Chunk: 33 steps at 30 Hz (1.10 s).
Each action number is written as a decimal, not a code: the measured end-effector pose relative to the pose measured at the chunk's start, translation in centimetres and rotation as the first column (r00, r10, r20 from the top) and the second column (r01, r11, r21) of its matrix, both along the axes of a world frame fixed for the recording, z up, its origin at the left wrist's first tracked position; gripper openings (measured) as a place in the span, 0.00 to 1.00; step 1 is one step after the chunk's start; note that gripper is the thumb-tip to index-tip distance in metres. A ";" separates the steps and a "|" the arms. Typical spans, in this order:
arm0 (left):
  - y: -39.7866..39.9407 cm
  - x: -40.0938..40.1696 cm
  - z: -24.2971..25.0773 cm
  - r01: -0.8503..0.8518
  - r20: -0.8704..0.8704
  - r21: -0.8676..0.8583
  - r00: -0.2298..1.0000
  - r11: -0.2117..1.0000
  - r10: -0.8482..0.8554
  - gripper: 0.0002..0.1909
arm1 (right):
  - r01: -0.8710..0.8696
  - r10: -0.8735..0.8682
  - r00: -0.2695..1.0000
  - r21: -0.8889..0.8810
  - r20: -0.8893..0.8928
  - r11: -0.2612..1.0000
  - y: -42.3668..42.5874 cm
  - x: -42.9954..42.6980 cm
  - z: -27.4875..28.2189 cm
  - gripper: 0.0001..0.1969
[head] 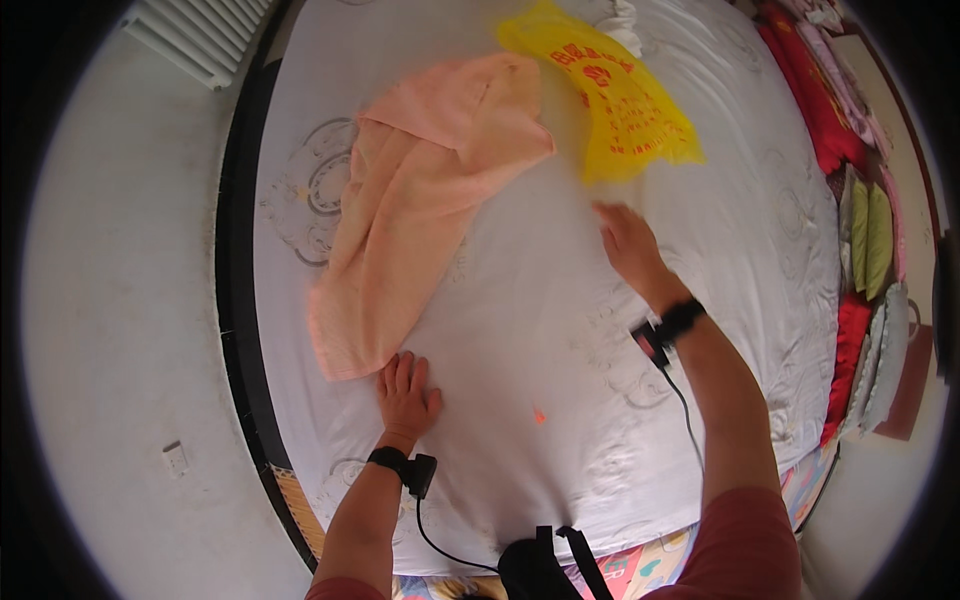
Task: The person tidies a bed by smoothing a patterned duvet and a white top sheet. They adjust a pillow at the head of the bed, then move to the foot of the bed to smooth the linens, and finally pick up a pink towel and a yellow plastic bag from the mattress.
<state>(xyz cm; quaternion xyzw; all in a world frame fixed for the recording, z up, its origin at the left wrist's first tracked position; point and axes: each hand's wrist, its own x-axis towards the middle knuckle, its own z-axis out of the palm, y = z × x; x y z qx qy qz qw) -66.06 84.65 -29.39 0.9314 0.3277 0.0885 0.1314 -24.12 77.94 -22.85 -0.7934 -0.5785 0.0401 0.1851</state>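
Note:
A peach-coloured cloth, perhaps a towel [405, 202], lies loosely spread and creased on the pale bed sheet [525, 315], one upper part folded over. My left hand [407, 396] rests palm down on the sheet with its fingertips at the cloth's lower corner; it grips nothing. To the right, my right hand [630, 244] reaches forward over the sheet, holding nothing, its fingers slightly blurred and partly spread. Just beyond its fingertips lies a yellow plastic bag [622, 97] bearing red print, close to the cloth's upper right edge.
A small orange-red scrap [540, 416] lies on the sheet between my arms. Folded red bedding [810, 97], green cushions [871, 240] and pale pillows [885, 360] line the right side. A white wall [127, 300] with a radiator [199, 37] borders the left. Cables hang from both wristbands.

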 end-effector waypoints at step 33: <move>12.7 5.0 2.3 0.600 -0.425 -0.115 0.691 0.792 -0.585 0.28 | 0.144 -0.143 0.990 0.055 -0.014 0.988 8.7 -3.1 -3.6 0.22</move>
